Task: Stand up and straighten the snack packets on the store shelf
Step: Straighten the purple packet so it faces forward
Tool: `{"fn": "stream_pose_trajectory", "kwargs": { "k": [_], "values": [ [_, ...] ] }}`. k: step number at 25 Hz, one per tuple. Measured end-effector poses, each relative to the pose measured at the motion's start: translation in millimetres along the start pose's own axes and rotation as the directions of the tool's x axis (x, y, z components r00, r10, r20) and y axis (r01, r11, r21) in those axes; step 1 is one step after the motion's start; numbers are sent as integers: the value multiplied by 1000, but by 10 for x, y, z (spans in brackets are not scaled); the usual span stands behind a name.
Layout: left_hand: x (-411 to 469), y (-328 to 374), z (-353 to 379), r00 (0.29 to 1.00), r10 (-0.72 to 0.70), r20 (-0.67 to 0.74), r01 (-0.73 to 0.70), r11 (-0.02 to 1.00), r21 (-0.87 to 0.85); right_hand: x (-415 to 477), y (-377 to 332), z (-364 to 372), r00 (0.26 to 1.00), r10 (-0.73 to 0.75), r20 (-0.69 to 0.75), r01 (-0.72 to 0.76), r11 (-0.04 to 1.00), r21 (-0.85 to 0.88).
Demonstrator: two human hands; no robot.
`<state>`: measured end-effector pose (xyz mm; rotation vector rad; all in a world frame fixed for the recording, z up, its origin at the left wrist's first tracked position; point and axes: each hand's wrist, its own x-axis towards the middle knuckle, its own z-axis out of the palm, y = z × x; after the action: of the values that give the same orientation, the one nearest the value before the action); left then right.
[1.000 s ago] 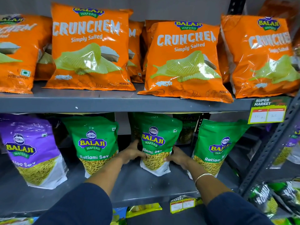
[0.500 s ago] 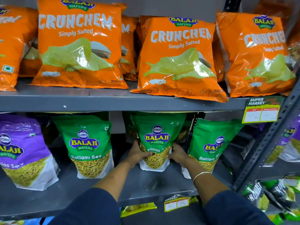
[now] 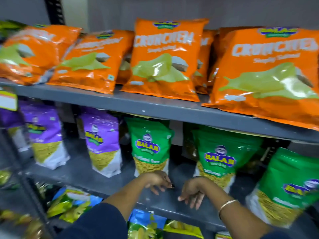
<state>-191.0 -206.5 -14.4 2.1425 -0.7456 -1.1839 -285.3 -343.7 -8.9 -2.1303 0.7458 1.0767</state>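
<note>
The frame is blurred by motion. On the middle shelf (image 3: 107, 180) stand three green Balaji sev packets: one (image 3: 151, 145) left of centre, one (image 3: 222, 157) in the middle, one (image 3: 290, 183) at the right. Two purple sev packets (image 3: 103, 140) (image 3: 44, 135) stand further left. My left hand (image 3: 158, 181) hangs just in front of the left green packet's base, fingers loose and apart, holding nothing. My right hand (image 3: 193, 192) droops over the shelf's front, left of the middle green packet, also empty.
Orange Crunchem chip bags (image 3: 164, 61) lean along the top shelf (image 3: 155, 107). Blue and yellow packets (image 3: 146, 225) lie on the shelf below. A dark upright post (image 3: 25, 178) stands at the left. A price tag (image 3: 7, 100) hangs at the far left.
Both hands let go of the middle green packet and drew back toward the shelf's front. The view swung left, bringing the purple packets into sight.
</note>
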Motion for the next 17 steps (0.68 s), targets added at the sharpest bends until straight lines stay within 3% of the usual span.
{"fn": "stream_pose_trajectory", "kwargs": {
  "k": [2,4,5,6,8,9,11,12,15,17],
  "values": [
    [-232,-436,-367,978,-204,45,198,974,112,1,-518,235,979,-200,-26,200,980,-11],
    [-487,-940,-798,907,-413,86,396,903,166,4,-1068,471,934,-352,-57,354,935,27],
    [-622,-1163,-1029,882,-470,38,461,876,140,66,-1316,561,908,-409,-94,413,910,29],
    [-754,-1334,-1244,884,-458,-96,466,879,99,174,-1543,630,868,-469,-163,479,878,21],
    [-958,-1665,-1682,853,-303,-426,365,928,70,416,-1918,705,818,-476,-323,517,854,52],
    [-948,-1841,-1920,837,-172,-519,236,970,61,496,-2117,747,796,-439,-417,533,834,140],
    [-863,-2011,-2223,858,58,-511,-103,993,-62,603,-2386,787,736,-382,-559,587,771,247],
    [-743,-2087,-2309,858,83,-507,-187,969,-158,711,-2477,768,707,-368,-604,619,734,278],
    [-627,-2155,-2381,882,217,-419,-340,908,-244,897,-2742,774,650,-369,-664,716,589,373],
    [-645,-2210,-2347,831,249,-498,-428,857,-287,997,-2827,861,656,-415,-630,737,532,417]
  ]
}}
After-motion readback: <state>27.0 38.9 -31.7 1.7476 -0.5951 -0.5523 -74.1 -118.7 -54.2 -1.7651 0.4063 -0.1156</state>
